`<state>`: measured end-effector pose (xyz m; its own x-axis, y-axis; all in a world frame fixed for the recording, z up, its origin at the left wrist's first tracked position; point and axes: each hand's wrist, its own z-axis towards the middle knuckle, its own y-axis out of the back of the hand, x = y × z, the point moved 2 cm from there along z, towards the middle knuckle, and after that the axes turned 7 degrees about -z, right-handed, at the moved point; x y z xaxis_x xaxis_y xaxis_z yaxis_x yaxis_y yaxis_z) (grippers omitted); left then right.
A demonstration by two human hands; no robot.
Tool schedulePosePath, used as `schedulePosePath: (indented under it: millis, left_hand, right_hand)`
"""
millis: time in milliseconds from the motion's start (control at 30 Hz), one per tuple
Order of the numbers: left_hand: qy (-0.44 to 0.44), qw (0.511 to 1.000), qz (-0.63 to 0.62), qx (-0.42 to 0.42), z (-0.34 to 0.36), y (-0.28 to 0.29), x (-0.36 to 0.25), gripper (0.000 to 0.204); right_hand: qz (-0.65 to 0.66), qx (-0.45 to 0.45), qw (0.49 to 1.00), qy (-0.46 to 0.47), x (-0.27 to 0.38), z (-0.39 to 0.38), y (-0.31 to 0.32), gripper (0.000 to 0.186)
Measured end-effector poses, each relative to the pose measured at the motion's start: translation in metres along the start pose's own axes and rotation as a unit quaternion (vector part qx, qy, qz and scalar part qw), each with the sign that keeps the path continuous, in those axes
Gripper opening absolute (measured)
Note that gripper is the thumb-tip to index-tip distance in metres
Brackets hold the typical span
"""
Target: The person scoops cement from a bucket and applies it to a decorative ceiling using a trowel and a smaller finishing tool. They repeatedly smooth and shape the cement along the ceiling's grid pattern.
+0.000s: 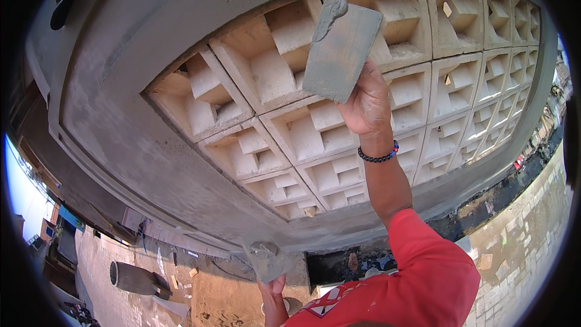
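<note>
My right hand (365, 102) is raised in front of the block wall, its fingers closed at the lower edge of a flat rectangular plastering float (344, 54). The float's grey face carries a smear of wet mortar (330, 17) along its upper left corner. Low in the view, my left hand (273, 286) is closed on the near edge of a greyish flat board (272, 266), which bears a lump of mortar (264, 249). How the fingers wrap behind either tool is partly hidden.
Pale openwork ventilation blocks (308, 127) fill a panel framed by smooth grey plaster (139, 109). Below runs a dark wet gutter (357, 260) beside brick paving (514, 248). A black barrel (134, 275) lies on the ground at the lower left, with scattered debris around it.
</note>
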<state>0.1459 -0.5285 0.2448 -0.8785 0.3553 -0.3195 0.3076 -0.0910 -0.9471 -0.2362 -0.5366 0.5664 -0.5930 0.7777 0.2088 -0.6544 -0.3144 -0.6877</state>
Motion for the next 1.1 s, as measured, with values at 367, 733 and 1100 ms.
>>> schedulePosePath:
  millis: [367, 733, 1100]
  left_hand:
    - [0.058, 0.998, -0.009, 0.032, 0.025, -0.015, 0.019, 0.034]
    - [0.059, 0.998, 0.013, 0.022, 0.026, -0.005, 0.014, 0.035]
    - [0.057, 0.997, 0.029, 0.043, 0.025, -0.009, 0.008, 0.032]
  right_hand:
    - [-0.652, -0.164, 0.62, 0.405, 0.139, 0.083, 0.022, 0.031]
    - [-0.707, 0.057, 0.575, 0.408, 0.039, 0.048, -0.022, 0.032]
    - [-0.714, -0.205, 0.514, 0.429, 0.147, 0.105, -0.022, 0.037]
